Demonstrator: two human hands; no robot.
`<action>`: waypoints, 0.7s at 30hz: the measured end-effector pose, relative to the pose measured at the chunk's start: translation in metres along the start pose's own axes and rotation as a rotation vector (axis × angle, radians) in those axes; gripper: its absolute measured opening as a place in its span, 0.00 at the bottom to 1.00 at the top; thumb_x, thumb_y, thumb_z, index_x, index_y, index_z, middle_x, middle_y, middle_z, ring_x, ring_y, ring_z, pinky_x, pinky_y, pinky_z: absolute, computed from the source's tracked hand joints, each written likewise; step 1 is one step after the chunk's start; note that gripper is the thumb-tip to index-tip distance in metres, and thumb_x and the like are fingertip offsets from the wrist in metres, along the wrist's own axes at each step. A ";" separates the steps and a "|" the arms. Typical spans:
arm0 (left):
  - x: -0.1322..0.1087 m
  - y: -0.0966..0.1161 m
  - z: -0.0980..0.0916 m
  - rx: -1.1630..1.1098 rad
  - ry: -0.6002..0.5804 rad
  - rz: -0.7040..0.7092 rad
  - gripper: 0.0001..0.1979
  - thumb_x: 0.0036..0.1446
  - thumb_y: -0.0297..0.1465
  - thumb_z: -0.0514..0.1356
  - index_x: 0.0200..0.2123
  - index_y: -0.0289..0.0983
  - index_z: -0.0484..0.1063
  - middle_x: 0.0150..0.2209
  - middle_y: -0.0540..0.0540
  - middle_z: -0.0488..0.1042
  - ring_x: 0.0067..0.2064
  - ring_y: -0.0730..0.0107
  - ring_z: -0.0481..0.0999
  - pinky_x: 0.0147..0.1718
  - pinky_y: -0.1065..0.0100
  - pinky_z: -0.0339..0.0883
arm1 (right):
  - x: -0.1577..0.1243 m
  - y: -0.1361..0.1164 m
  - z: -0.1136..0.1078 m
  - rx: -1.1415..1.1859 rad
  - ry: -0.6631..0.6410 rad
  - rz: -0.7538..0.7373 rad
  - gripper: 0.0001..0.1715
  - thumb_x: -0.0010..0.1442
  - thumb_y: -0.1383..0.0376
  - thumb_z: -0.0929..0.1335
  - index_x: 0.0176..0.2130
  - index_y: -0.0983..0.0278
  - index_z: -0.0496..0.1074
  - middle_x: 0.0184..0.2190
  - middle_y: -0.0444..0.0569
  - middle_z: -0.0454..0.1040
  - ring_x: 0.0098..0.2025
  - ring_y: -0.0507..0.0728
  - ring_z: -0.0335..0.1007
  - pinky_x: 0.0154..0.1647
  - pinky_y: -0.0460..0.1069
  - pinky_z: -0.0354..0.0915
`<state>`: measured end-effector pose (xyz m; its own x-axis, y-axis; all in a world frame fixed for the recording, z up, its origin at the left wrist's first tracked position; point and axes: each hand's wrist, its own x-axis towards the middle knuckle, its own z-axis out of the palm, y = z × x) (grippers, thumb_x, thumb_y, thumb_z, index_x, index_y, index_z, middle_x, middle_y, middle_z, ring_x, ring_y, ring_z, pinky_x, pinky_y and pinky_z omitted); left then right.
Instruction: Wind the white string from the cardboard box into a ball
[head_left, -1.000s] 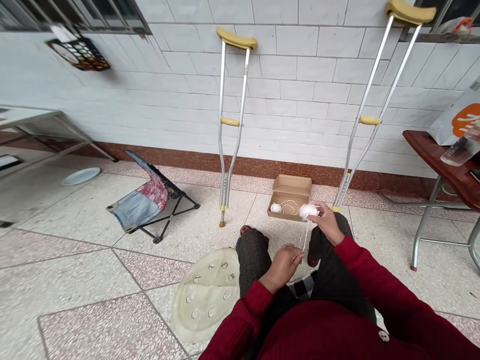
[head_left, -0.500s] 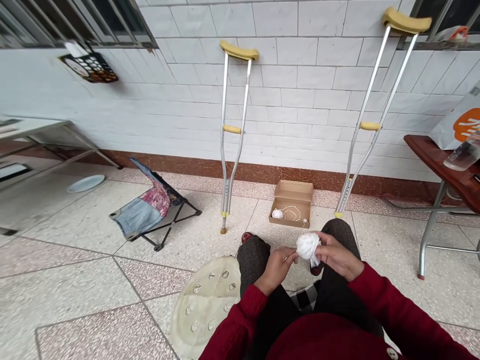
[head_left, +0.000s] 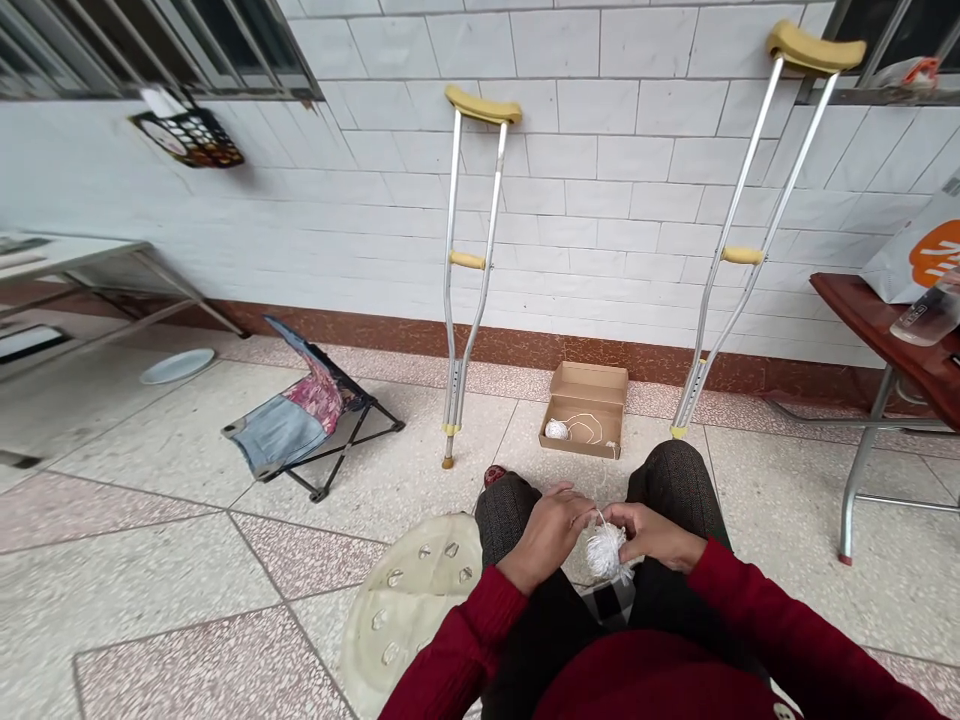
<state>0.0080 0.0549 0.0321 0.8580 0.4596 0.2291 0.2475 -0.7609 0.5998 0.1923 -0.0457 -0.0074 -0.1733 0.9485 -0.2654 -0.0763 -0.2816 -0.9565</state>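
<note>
A small ball of white yarn (head_left: 606, 552) is between my hands, above the gap between my knees. My right hand (head_left: 660, 536) grips it from the right, thumb and fingers at its top and side. On the other side, my left hand (head_left: 549, 532) has its fingers drawn together at a thin strand by the top of the ball. Beyond my knees, an open cardboard box (head_left: 577, 442) on the floor holds another white yarn ball (head_left: 556, 429) with a loose loop of strand.
Two crutches, a left one (head_left: 469, 262) and a right one (head_left: 741, 256), lean on the tiled wall. A folding chair (head_left: 281, 430) stands left, near a round pale mat (head_left: 420, 600) with holes. At right is a red-brown table (head_left: 862, 310) with a bag and cup.
The yarn ball has come down and closer to my lap. My left hand has shifted to its upper left, and my right hand now holds it nearer the top.
</note>
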 end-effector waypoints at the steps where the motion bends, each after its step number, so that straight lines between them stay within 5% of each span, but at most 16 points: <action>1: 0.001 0.000 0.002 -0.045 -0.003 -0.020 0.18 0.67 0.33 0.50 0.27 0.37 0.72 0.26 0.51 0.74 0.31 0.71 0.72 0.50 0.64 0.61 | -0.007 -0.006 0.005 0.117 -0.030 0.003 0.25 0.39 0.72 0.73 0.41 0.62 0.73 0.33 0.42 0.73 0.34 0.53 0.67 0.35 0.46 0.61; 5: 0.001 0.005 0.023 -0.212 0.073 -0.142 0.19 0.66 0.32 0.50 0.24 0.36 0.71 0.26 0.49 0.74 0.32 0.69 0.72 0.37 0.70 0.65 | -0.020 -0.044 0.008 0.382 0.106 -0.031 0.25 0.42 0.70 0.74 0.43 0.62 0.72 0.36 0.44 0.74 0.36 0.54 0.70 0.34 0.47 0.63; 8: -0.005 0.011 0.041 -0.227 0.044 -0.171 0.21 0.66 0.32 0.50 0.21 0.36 0.69 0.25 0.50 0.73 0.31 0.70 0.72 0.36 0.71 0.63 | -0.012 -0.070 -0.005 0.372 0.231 -0.120 0.21 0.46 0.65 0.73 0.42 0.62 0.71 0.36 0.46 0.73 0.34 0.54 0.69 0.33 0.48 0.64; 11: -0.015 0.018 0.049 -0.168 -0.022 -0.169 0.21 0.66 0.34 0.50 0.21 0.37 0.68 0.24 0.51 0.72 0.32 0.70 0.72 0.36 0.71 0.63 | 0.007 -0.075 -0.025 0.122 0.448 -0.235 0.18 0.45 0.63 0.72 0.39 0.62 0.70 0.32 0.44 0.72 0.29 0.53 0.66 0.28 0.47 0.62; 14: -0.021 0.021 0.044 -0.056 -0.041 -0.139 0.20 0.67 0.33 0.50 0.22 0.37 0.68 0.22 0.51 0.71 0.30 0.70 0.72 0.42 0.69 0.64 | 0.024 -0.050 -0.034 -0.281 0.607 -0.231 0.21 0.40 0.65 0.73 0.37 0.61 0.68 0.29 0.42 0.71 0.30 0.54 0.65 0.31 0.48 0.61; 17: -0.020 0.018 0.027 0.068 -0.017 -0.057 0.16 0.67 0.31 0.50 0.28 0.38 0.72 0.26 0.50 0.75 0.32 0.69 0.73 0.52 0.62 0.60 | 0.023 -0.011 -0.023 -0.479 0.469 -0.129 0.22 0.36 0.70 0.73 0.35 0.61 0.69 0.27 0.40 0.70 0.30 0.54 0.65 0.33 0.48 0.59; 21: -0.011 0.006 0.007 0.130 0.001 0.002 0.14 0.67 0.31 0.51 0.32 0.38 0.73 0.30 0.49 0.76 0.34 0.68 0.74 0.56 0.58 0.58 | -0.002 0.008 0.005 -0.054 0.129 0.001 0.21 0.39 0.70 0.72 0.37 0.63 0.70 0.29 0.41 0.71 0.30 0.53 0.65 0.30 0.46 0.60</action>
<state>0.0032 0.0417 0.0279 0.8581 0.4585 0.2310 0.3019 -0.8146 0.4953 0.1870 -0.0508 -0.0142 -0.0452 0.9599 -0.2766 -0.0228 -0.2778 -0.9604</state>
